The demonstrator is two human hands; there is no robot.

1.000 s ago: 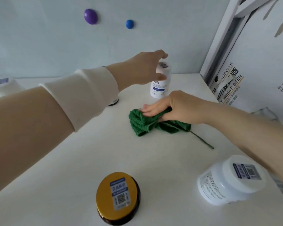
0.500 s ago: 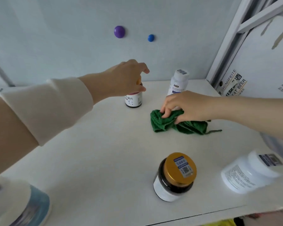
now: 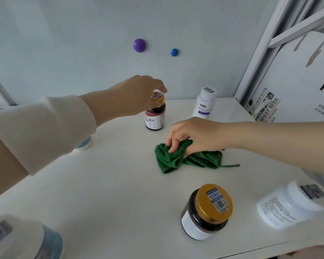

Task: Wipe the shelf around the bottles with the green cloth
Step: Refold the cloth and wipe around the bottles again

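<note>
Head view: green cloth (image 3: 178,157) is seen bunched mid-shelf, pinned and pinched under the right hand (image 3: 193,135), fingers curled into its folds. Knit, judged soft, light, limp; best gripped as a wad from above, a loose yarn tail trailing right. Left hand (image 3: 138,96) is closed over the cap of the dark bottle (image 3: 155,116) behind the cloth. White bottle (image 3: 204,105) stands near the back right. Shelf (image 3: 110,184) is open to the left and front of the cloth. Gold-lidded jar (image 3: 207,212) and white jar (image 3: 290,204) sit near the front edge; tipping is judged a risk there.
</note>
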